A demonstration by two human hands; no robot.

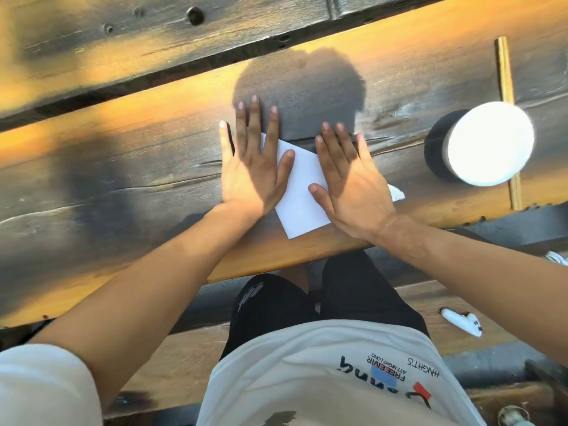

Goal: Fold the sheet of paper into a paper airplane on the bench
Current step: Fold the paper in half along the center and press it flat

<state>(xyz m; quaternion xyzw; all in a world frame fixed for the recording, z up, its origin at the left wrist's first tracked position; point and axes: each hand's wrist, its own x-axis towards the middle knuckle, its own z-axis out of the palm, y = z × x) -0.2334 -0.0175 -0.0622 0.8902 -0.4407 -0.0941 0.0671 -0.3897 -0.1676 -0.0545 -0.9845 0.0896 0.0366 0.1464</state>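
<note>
- one sheet of white paper (302,192) is lying on the bench (123,167)
- two bare hands are pressing flat on it: left hand (253,170) and right hand (349,186)
- one cup with a white lid (488,142) is standing on the bench
- one small white object (461,321) is lying on the lower plank
- two knees in black shorts (322,302) are showing

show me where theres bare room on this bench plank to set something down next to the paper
The widest bare stretch is the plank out from the left hand. A narrower patch lies between the right hand and the white-topped cylinder. It is crowded at the paper, which both hands press flat.
</note>
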